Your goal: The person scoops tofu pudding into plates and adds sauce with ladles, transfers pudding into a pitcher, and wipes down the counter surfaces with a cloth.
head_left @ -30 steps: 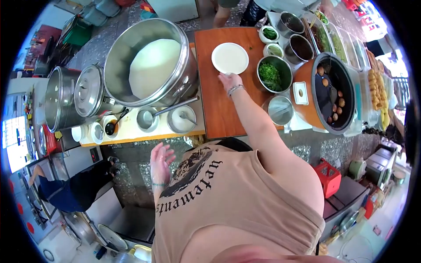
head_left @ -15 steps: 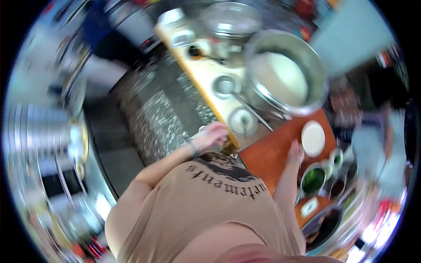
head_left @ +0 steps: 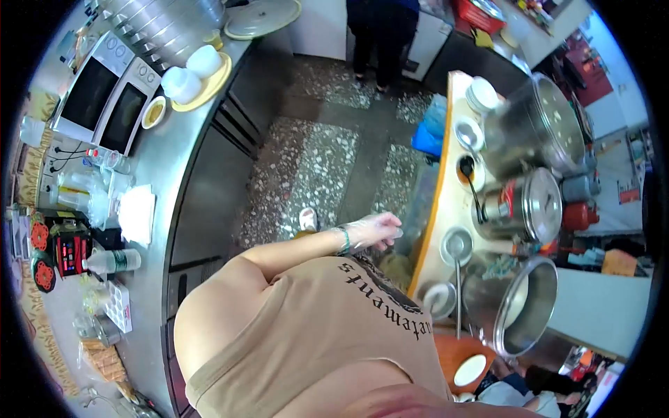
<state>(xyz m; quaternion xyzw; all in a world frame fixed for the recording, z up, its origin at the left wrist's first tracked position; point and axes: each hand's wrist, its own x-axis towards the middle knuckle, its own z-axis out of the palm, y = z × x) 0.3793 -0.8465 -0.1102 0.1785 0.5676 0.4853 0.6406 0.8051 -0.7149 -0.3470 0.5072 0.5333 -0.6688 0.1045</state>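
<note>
My left hand (head_left: 377, 230), in a thin clear glove with a teal band at the wrist, hangs in front of my shirt. Its fingers are loosely curled and I see nothing in them. The pale worktop (head_left: 428, 240) is to its right. On that worktop lie a long-handled ladle (head_left: 458, 245) and a bowl with white contents (head_left: 439, 300). Beside them stands a large steel pot (head_left: 481, 299) with something white inside. A white round disc (head_left: 470, 370) rests on the orange-brown board (head_left: 446, 347). My right hand is out of view, hidden past my body.
Lidded steel pots (head_left: 543, 209) and stacked white bowls (head_left: 481, 94) line the right worktop. A blue bag (head_left: 428, 138) hangs by its edge. At left runs a steel counter (head_left: 157, 223) with two white ovens (head_left: 104, 90). A person (head_left: 382, 38) stands across the speckled floor.
My view has swung left, bringing the steel counter into sight. The pots and board have shifted right and down. My right hand, earlier beside the white disc, has left view.
</note>
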